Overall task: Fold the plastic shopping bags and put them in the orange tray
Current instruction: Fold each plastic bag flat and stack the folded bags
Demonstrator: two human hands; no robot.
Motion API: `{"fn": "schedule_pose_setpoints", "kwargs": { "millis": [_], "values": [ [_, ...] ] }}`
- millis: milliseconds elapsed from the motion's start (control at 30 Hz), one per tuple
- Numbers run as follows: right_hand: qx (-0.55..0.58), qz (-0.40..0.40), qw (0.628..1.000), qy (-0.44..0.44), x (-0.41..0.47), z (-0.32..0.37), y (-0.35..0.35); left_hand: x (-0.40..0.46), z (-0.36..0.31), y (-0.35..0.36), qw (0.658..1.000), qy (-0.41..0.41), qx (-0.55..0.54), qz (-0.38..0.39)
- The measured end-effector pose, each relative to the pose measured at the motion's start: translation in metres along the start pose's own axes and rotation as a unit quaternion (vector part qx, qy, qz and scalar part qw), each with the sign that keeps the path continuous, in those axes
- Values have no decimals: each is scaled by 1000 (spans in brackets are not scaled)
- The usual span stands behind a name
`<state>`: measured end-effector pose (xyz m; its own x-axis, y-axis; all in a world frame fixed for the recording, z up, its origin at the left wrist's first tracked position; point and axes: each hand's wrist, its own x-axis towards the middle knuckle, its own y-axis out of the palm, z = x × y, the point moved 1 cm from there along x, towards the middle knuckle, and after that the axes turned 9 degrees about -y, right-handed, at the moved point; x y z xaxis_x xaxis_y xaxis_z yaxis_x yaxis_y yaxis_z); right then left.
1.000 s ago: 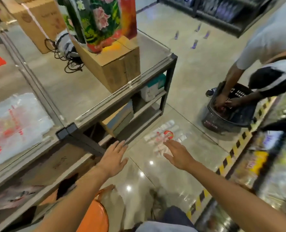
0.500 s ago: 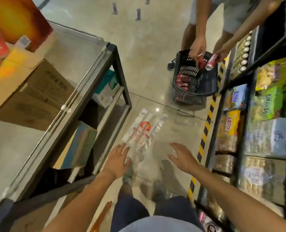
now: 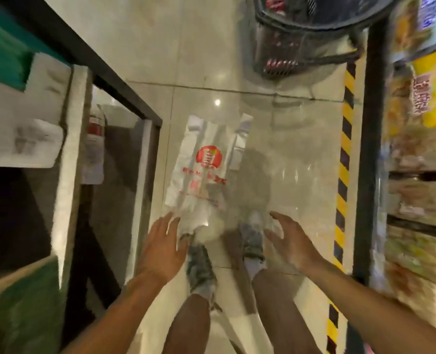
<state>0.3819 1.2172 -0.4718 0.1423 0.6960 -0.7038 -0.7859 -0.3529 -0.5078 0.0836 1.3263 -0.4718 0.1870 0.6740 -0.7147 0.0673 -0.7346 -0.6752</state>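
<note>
A: Where does the translucent white plastic shopping bag with the round red logo [image 3: 206,172] lie?

B: Flat on the glossy pale tiled floor [image 3: 283,154], its handles pointing away from the person and its near end just ahead of the person's grey shoes [image 3: 250,238].

A: And the hands, relative to that bag?

B: The left hand [image 3: 164,241] hangs at the bag's near left corner, fingers straight and slightly spread, palm down, holding nothing. Whether the fingertips touch the plastic cannot be told, as the picture is blurred there. The right hand [image 3: 290,241] is off to the right of the bag's near end and apart from it, fingers loosely extended, palm turned inward, also holding nothing.

A: What else stands around the bag?

B: To its left, a dark metal-framed shelf unit [image 3: 125,98] holding a white and green box [image 3: 20,80]. Beyond the bag's far end, a black plastic shopping basket [image 3: 311,34] sits on the floor. To the bag's right runs a yellow-and-black striped floor strip [image 3: 345,139], and past that a dark rack of packaged snacks [image 3: 421,98].
</note>
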Motion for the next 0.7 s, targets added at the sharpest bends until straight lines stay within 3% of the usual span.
{"fn": "schedule_pose_setpoints", "kwargs": {
  "millis": [267,433,567,700],
  "values": [
    [149,-23,985,81,189,-81,125,193,40,122,999,-30,0,45],
    [232,-72,965,103,293,-90,165,300,47,154,1000,-16,7,17],
    [271,-152,944,111,347,-90,187,346,46,174,1000,8,11,6],
    [303,-206,912,185,364,-84,198,351,54,198,1000,11,13,0]
  ]
}}
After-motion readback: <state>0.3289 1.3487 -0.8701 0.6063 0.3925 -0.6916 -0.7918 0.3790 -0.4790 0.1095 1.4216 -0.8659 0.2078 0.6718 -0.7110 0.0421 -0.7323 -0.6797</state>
